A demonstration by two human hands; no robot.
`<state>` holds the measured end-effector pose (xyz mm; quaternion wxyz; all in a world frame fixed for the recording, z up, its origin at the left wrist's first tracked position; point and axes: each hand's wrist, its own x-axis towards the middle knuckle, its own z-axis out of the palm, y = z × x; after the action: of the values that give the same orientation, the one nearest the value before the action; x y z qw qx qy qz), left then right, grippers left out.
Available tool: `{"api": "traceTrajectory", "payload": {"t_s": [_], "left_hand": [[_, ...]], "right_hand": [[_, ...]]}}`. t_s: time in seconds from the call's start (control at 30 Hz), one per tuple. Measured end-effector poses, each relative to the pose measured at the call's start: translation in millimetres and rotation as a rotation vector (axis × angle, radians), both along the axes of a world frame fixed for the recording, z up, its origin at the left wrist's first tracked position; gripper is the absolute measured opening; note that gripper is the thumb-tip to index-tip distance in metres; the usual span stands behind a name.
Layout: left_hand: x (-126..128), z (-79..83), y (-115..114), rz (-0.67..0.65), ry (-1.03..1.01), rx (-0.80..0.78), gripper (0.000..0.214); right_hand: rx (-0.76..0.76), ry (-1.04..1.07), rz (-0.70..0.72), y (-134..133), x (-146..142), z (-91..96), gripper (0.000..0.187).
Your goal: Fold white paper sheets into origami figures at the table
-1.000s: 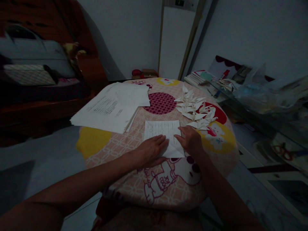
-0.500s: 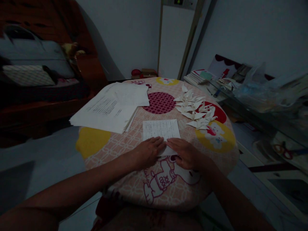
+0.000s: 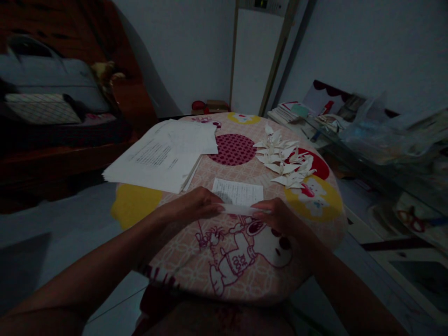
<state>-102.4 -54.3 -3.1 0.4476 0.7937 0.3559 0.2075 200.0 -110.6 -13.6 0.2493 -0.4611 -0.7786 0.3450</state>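
A sheet of paper with lines of writing lies in front of me, its near edge lifted and bent over into a pale strip. My left hand pinches the left end of that strip between thumb and fingers. At the right end, my right hand grips the same edge in a pinch. Several folded white paper cranes sit in a cluster beyond my right hand. Past my left hand is a thick stack of printed sheets.
The round table wears a patterned cloth. On the left stands a wooden bench with a pale bag. To the right, a glass-topped stand carries papers and a plastic bag; scissors lie lower down.
My hands have gone from lying flat on the paper, close together, to pinching its near edge farther apart. That edge is now raised, and the sheet has tilted slightly.
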Motion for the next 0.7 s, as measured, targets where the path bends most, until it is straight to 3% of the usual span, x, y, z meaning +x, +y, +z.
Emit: {"api": "traceTrajectory", "payload": {"t_s": [0.03, 0.1, 0.17, 0.3, 0.4, 0.5, 0.6, 0.7], "left_hand": [[1, -3.2, 5, -0.056, -0.009, -0.105, 0.032], [5, -12.6, 16, 0.016, -0.124, -0.207, 0.030], [9, -22.7, 26, 0.169, -0.179, -0.196, 0.028], [14, -31.3, 39, 0.336, -0.062, -0.061, 0.029], [19, -28.5, 44, 0.408, 0.082, 0.129, 0.027], [24, -25.9, 47, 0.429, 0.179, 0.256, 0.024], [27, -25.7, 49, 0.430, 0.219, 0.278, 0.020], [28, -25.1, 50, 0.441, 0.275, 0.258, 0.017]], "right_hand": [[-0.039, 0.053, -0.073, 5, 0, 0.1, 0.016], [-0.110, 0.141, -0.210, 16, 2, -4.6, 0.017], [-0.221, 0.209, -0.305, 26, 4, -12.5, 0.025], [-0.306, 0.260, -0.453, 38, 2, -21.6, 0.029], [-0.253, 0.088, -0.533, 43, -2, -19.9, 0.029], [-0.085, -0.095, -0.565, 50, -5, -17.6, 0.036], [0.076, -0.201, -0.564, 54, -6, -16.5, 0.044], [0.044, -0.270, -0.583, 53, -9, -12.8, 0.044]]}}
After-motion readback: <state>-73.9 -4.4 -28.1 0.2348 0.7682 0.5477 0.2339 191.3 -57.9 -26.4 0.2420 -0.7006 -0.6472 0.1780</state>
